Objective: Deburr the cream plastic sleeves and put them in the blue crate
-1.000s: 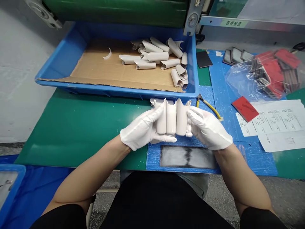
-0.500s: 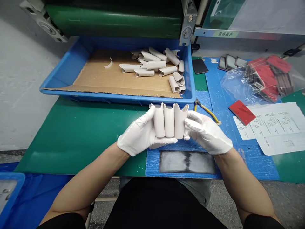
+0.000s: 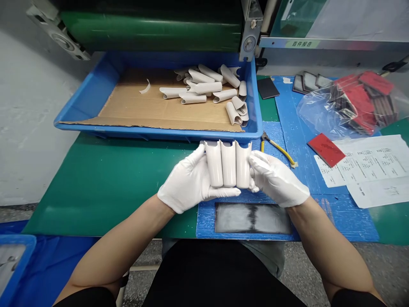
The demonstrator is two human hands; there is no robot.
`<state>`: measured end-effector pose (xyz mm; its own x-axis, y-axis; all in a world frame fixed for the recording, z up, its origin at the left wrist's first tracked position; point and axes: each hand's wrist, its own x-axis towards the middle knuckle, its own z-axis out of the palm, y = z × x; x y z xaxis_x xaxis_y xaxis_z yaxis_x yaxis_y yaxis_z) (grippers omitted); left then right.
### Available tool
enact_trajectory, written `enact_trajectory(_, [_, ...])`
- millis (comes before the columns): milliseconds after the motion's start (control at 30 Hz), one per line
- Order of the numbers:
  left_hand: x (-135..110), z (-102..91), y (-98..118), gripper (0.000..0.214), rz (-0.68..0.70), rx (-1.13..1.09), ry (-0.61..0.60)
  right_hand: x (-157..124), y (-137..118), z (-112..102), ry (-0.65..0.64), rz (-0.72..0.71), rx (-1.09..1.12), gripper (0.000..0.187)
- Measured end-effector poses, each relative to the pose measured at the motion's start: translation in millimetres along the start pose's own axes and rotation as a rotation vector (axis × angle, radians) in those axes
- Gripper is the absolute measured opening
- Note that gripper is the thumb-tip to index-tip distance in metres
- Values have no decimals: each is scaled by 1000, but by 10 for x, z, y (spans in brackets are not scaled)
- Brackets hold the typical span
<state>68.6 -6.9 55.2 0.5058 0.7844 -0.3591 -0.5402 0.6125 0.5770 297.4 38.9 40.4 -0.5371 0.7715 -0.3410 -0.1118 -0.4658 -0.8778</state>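
Three white curved plastic shells (image 3: 228, 165) stand side by side between my hands, their notched ends pointing away from me. My left hand (image 3: 187, 183), in a white glove, is closed around them from the left, with fingers under their near ends. From the right, my gloved right hand (image 3: 276, 177) pinches the outermost shell with thumb and fingers. Below them on the bench lies a dark rectangular pad (image 3: 254, 218) with whitish worn areas. Some of my fingertips are hidden behind the shells.
Behind my hands a blue tray (image 3: 153, 131) lined with cardboard holds several similar shells (image 3: 207, 87), under a green roller (image 3: 153, 30). To the right lie yellow-handled cutters (image 3: 277, 149), a red pad (image 3: 326, 150), printed papers (image 3: 367, 164) and a plastic bag of red pads (image 3: 358, 104).
The three shells have turned slightly in my hands, and the right one now lines up with the others. Both hands keep their hold in nearly the same place.
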Motion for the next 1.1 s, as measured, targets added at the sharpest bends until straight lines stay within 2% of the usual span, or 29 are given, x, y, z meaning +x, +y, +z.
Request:
enact_trajectory(200, [-19, 16, 5, 65, 5, -5, 5, 4, 9, -32, -18, -61, -42, 42])
enact_trajectory(600, [-14, 64, 14, 64, 4, -82, -18, 19, 47, -59, -6, -66, 25, 33])
enact_trajectory(733, [-3, 75, -44, 67, 149, 170, 46, -15, 7, -31, 31, -87, -113, 37])
enact_trajectory(833, [0, 33, -104, 66, 278, 414, 151, -49, -18, 19, 61, -185, -245, 42])
enact_trajectory(967, [-12, -16, -139, 64, 321, 538, 304, -64, 18, 50, 88, -266, -331, 46])
enact_trajectory(1100, [-26, 17, -137, 63, 385, 696, 386, -58, 68, 40, 89, -350, -472, 45])
